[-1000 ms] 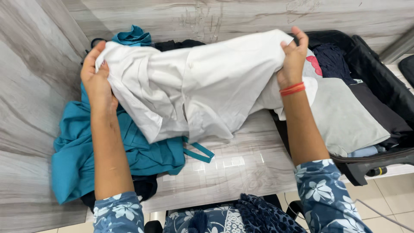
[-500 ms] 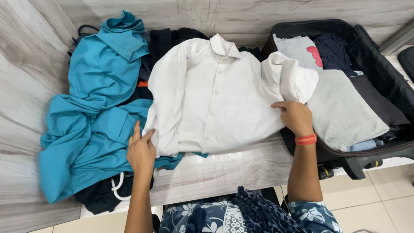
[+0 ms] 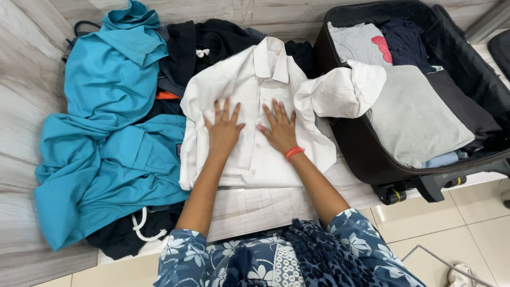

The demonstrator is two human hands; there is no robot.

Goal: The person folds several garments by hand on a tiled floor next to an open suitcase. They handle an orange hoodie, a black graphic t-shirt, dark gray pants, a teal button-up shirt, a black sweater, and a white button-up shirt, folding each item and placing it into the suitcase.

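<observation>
A white button-up shirt [image 3: 249, 87] lies front-up on the grey wood-grain surface [image 3: 265, 204], collar pointing away from me. My left hand [image 3: 223, 130] and my right hand [image 3: 279, 127] rest flat on its chest, side by side, fingers spread. The right wrist carries an orange band. One white sleeve [image 3: 340, 90] drapes to the right over the rim of an open black suitcase [image 3: 366, 154].
A heap of teal garments [image 3: 106, 143] lies to the left, over dark clothes [image 3: 207, 42] with a white drawstring. The suitcase holds folded grey [image 3: 419, 117], dark and light-blue clothes. Pale floor tiles [image 3: 467, 223] show at lower right.
The shirt was held up spread, then laid flat on the surface. Both hands left its side edges and came together onto the middle of its front.
</observation>
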